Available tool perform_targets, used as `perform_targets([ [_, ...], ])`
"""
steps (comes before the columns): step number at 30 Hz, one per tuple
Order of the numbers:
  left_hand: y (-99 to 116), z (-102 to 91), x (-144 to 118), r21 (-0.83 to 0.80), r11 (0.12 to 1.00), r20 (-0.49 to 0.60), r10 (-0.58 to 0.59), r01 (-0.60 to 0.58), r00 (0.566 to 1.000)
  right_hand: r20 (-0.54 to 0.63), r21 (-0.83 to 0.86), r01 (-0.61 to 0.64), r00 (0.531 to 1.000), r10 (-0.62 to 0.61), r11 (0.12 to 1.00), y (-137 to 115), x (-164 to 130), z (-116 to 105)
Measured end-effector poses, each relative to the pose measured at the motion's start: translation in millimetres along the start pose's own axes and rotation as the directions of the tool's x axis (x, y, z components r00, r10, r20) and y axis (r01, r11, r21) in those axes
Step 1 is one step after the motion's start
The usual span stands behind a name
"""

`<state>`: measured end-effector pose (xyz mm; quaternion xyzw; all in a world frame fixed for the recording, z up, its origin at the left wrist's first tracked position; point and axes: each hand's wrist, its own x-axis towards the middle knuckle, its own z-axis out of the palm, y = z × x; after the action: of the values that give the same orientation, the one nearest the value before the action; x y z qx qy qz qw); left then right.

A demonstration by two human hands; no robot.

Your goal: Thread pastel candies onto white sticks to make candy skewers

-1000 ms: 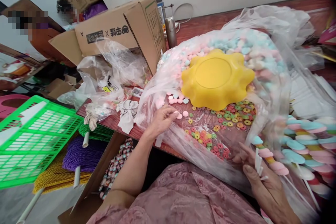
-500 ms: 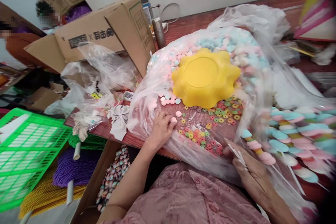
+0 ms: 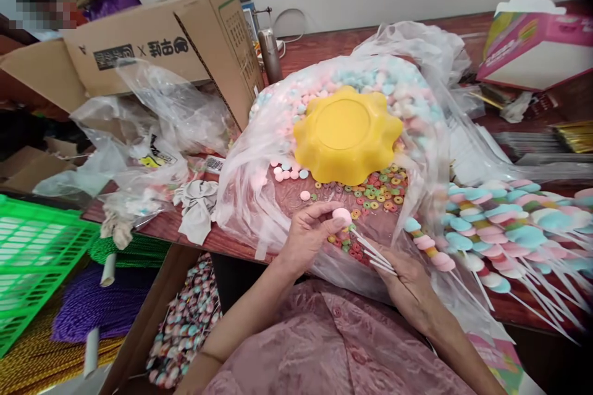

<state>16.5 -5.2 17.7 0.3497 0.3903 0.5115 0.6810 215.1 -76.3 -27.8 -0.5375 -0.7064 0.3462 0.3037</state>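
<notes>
My left hand [image 3: 303, 237] pinches a flat pink marshmallow [image 3: 341, 216] between thumb and fingertips. Several thin white sticks [image 3: 373, 251] are gripped in my right hand [image 3: 410, 287], their upper ends close to the marshmallow. Below and behind the hands lie small coloured ring candies [image 3: 382, 191] on a clear plastic sheet [image 3: 245, 197]. A yellow wavy-edged bowl [image 3: 347, 126] rests upside down just beyond them. Behind and around the bowl is a heap of pink, white and blue marshmallows [image 3: 393, 77]. A skewer of marshmallows [image 3: 428, 245] lies right of my right hand.
Many finished-looking candy skewers [image 3: 519, 228] are piled at the right. A cardboard box [image 3: 139, 49] stands back left, with a green basket [image 3: 41, 265] and bundles of purple cord [image 3: 106, 302] lower left. A pink carton [image 3: 537, 49] sits back right. Another person is partly visible far left.
My left hand has lifted the pink marshmallow from the sheet and moved right, beside the sticks. My right hand has come inward with the sticks. The view has shifted right.
</notes>
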Motion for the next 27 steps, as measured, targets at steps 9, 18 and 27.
perform_targets([
  [9,-9,3.4,-9,-0.03,0.998,-0.013,0.061,-0.061,0.998,0.024,-0.054,-0.07,0.997,0.071,0.996,-6,3,3],
  [18,-11,-9.4,-3,0.455,0.669,0.192,0.57,-0.587,0.799,-0.051,-0.055,-0.037,0.998,0.034,0.998,-12,2,6],
  [27,-12,-21.3,2,0.569,0.5,0.232,0.664,-0.653,0.711,-0.261,0.011,0.253,0.935,-0.241,0.968,-26,2,7],
])
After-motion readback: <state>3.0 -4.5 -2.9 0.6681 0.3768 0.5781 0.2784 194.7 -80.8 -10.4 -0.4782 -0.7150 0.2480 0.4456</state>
